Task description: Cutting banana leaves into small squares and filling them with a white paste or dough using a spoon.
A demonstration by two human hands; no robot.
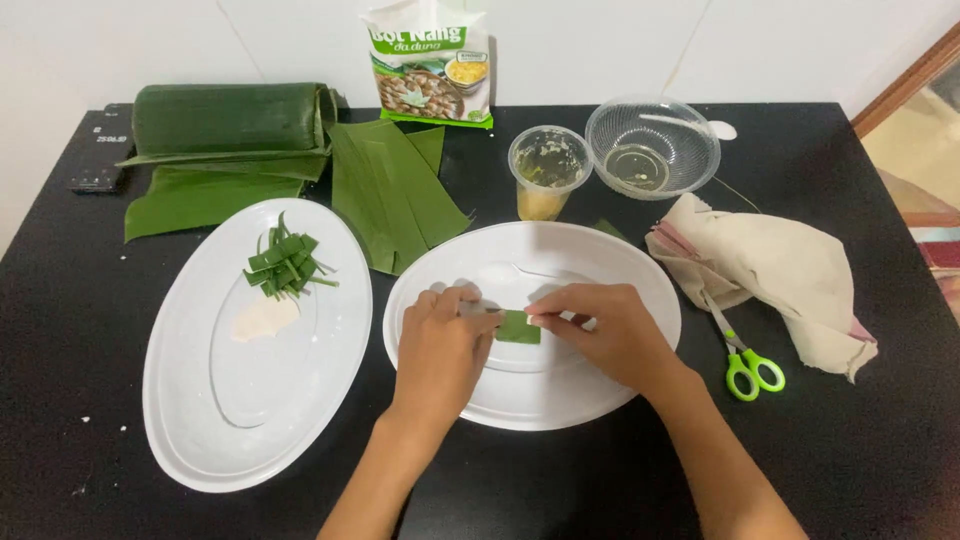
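Note:
Both my hands work over a white oval plate point(600, 262) in the middle of a black table. My left hand point(443, 345) and my right hand point(595, 330) each pinch one end of a small green leaf piece point(519, 327) held just above the plate. A thin white utensil lies on the plate behind my fingers, partly hidden. Further left, a second white oval plate point(190, 400) carries several folded green leaf strips point(286, 264) and a pale dough piece point(264, 318).
Rolled and flat banana leaves point(230, 118) lie at the back left, cut leaves point(395, 190) beside them. A flour bag point(430, 62), plastic cup point(547, 170) and clear bowl point(652, 148) stand behind. A beige cloth point(770, 265) and green-handled scissors point(745, 360) lie on the right.

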